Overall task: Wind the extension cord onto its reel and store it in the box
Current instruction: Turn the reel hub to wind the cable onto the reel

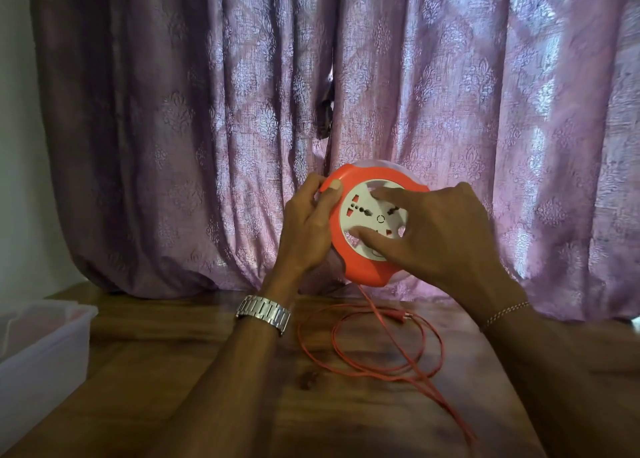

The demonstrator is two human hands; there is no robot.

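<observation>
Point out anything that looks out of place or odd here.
The cord is the oddity: most of it lies in loose loops on the table, trailing from under the reel toward the near edge, not wound. The left hand grips the reel's rim; the right hand has fingertips on its white face. Nothing looks damaged.

The right hand (440, 232) covers the right side of the reel's (349, 249) white socket face, so can't read those sockets. The reel's back is hidden too. The cord (440, 350) blurs out toward the worktop's (207, 371) near edge; its far end isn't visible. The clear box (45, 350) at the left edge is cut off, contents unreadable.
</observation>
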